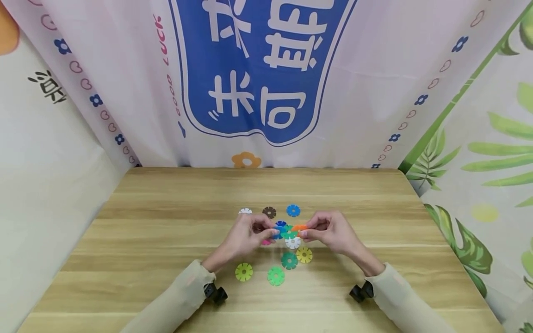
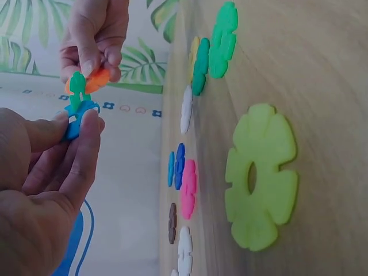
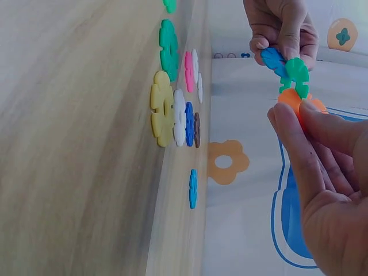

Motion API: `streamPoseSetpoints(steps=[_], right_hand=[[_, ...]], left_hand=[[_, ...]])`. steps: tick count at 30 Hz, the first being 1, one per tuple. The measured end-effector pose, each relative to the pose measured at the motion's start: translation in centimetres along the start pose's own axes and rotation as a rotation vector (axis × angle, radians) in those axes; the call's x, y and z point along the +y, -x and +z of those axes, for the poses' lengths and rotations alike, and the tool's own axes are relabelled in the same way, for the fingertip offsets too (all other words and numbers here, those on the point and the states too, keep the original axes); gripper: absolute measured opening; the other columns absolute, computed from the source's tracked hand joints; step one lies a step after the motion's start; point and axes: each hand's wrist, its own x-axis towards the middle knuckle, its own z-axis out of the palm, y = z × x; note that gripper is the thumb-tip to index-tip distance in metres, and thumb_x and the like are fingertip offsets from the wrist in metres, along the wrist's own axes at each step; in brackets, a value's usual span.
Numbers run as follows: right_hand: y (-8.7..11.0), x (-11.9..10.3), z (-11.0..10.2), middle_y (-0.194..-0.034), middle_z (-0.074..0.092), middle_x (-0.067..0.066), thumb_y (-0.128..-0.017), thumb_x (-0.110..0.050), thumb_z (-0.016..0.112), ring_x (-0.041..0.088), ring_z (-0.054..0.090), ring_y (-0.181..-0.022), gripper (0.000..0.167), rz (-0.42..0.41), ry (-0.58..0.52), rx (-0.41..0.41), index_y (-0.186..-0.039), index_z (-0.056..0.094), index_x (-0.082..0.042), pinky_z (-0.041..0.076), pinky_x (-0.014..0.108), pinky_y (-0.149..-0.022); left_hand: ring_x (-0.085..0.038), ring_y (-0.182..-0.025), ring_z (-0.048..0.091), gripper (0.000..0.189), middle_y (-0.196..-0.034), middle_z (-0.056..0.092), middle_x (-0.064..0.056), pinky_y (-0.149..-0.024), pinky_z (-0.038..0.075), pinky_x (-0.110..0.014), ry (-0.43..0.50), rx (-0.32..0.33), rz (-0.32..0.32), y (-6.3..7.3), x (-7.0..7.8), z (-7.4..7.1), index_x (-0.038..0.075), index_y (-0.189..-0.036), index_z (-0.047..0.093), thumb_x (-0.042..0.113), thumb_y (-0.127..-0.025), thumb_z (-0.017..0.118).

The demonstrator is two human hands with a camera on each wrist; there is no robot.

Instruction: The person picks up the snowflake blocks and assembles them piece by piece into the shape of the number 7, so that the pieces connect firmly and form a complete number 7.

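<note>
Between both hands, above the table, three notched plastic discs are joined in a row. My left hand (image 1: 245, 235) pinches the blue disc (image 2: 73, 127) between thumb and fingers. The orange disc (image 3: 292, 100) at the other end is pinched by my right hand (image 1: 333, 232). A green disc (image 3: 297, 73) sits in the middle, meeting the blue one on one side and the orange one on the other. Both wrist views show this row held clear of the tabletop. How deep the slots interlock is too small to tell.
Loose discs lie flat on the wooden table (image 1: 166, 222): a yellow-green one (image 1: 244, 272), a bright green one (image 1: 275, 276), a teal one (image 1: 289, 260), a yellow one (image 1: 304, 255), a brown one (image 1: 269, 212), a blue one (image 1: 293, 210), plus white, pink and dark blue ones partly behind the hands.
</note>
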Motion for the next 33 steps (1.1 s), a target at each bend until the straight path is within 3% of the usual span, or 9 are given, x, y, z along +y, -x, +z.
streamPoseSetpoints(steps=[7, 11, 16, 21, 28, 33], right_hand=[[-0.1, -0.1, 0.1, -0.096, 0.08, 0.02, -0.091, -0.009, 0.082, 0.045, 0.078, -0.088, 0.015, -0.035, 0.052, 0.04, -0.097, 0.074, 0.002, 0.067, 0.049, -0.081], [-0.3, 0.0, 0.0, -0.094, 0.081, 0.015, -0.09, -0.015, 0.083, 0.043, 0.079, -0.088, 0.016, -0.048, 0.12, 0.059, -0.099, 0.076, -0.003, 0.068, 0.047, -0.079], [0.2, 0.2, -0.5, -0.096, 0.081, 0.013, -0.09, -0.016, 0.083, 0.041, 0.079, -0.09, 0.017, 0.0, 0.138, 0.08, -0.1, 0.076, -0.004, 0.068, 0.044, -0.08], [0.6, 0.5, -1.1, -0.099, 0.081, 0.017, -0.092, -0.012, 0.081, 0.043, 0.079, -0.09, 0.015, -0.012, 0.121, 0.089, -0.102, 0.075, -0.002, 0.068, 0.044, -0.082], [0.7, 0.8, -1.1, -0.099, 0.081, 0.016, -0.092, -0.013, 0.081, 0.041, 0.079, -0.089, 0.017, -0.032, 0.117, 0.072, -0.103, 0.075, -0.002, 0.068, 0.04, -0.084], [0.8, 0.8, -0.8, -0.099, 0.081, 0.017, -0.092, -0.012, 0.081, 0.041, 0.079, -0.089, 0.018, -0.031, 0.103, 0.06, -0.104, 0.074, -0.001, 0.068, 0.039, -0.084]], left_hand=[[-0.029, -0.077, 0.077, 0.004, -0.086, 0.079, -0.005, -0.061, 0.065, -0.032, -0.04, 0.026, 0.031, -0.5, -0.3, -0.2, 0.014, -0.093, 0.078, 0.014, -0.097, 0.076], [-0.026, -0.083, 0.076, 0.01, -0.094, 0.079, -0.006, -0.067, 0.063, -0.022, -0.078, 0.014, 0.018, -0.5, -0.6, -0.4, 0.012, -0.104, 0.078, 0.019, -0.097, 0.077], [-0.014, -0.087, 0.072, 0.034, -0.105, 0.076, -0.004, -0.072, 0.064, -0.022, -0.21, -0.143, 0.002, 0.6, -1.1, -1.9, 0.005, -0.125, 0.072, 0.023, -0.097, 0.077], [-0.007, -0.08, 0.064, 0.028, -0.094, 0.072, 0.001, -0.07, 0.06, -0.018, -0.395, -0.296, 0.026, 2.7, -1.5, -4.2, 0.005, -0.113, 0.075, 0.019, -0.09, 0.083], [-0.01, -0.078, 0.061, 0.036, -0.09, 0.068, 0.005, -0.067, 0.055, -0.019, -0.478, -0.399, -0.016, 4.2, -2.3, -5.4, 0.014, -0.103, 0.076, 0.03, -0.077, 0.094], [-0.011, -0.08, 0.059, 0.036, -0.089, 0.065, 0.006, -0.068, 0.053, -0.019, -0.464, -0.432, -0.062, 4.9, -2.8, -5.4, 0.015, -0.101, 0.075, 0.026, -0.075, 0.096]])
